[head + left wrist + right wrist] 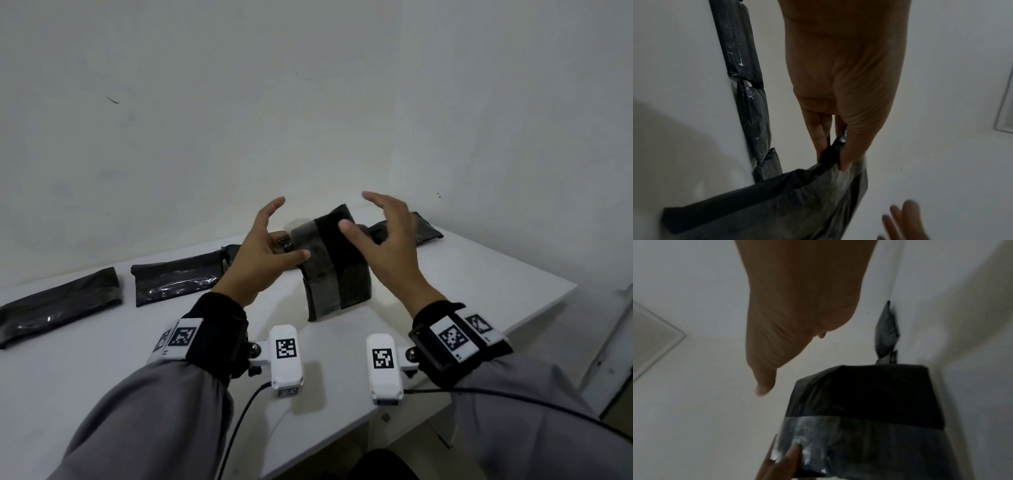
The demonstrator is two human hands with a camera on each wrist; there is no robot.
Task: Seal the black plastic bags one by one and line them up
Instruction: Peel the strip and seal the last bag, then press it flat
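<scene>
A black plastic bag with a shiny grey flap is held up over the middle of the white table. My left hand pinches its left edge between thumb and fingers, and the left wrist view shows that pinch on the bag. Just right of the bag's top hovers my right hand, fingers spread and holding nothing. In the right wrist view its thumb hangs apart from the bag.
Three more black bags lie in a row on the left. Another bag lies at the back right against the wall. The table's right edge is near my right wrist.
</scene>
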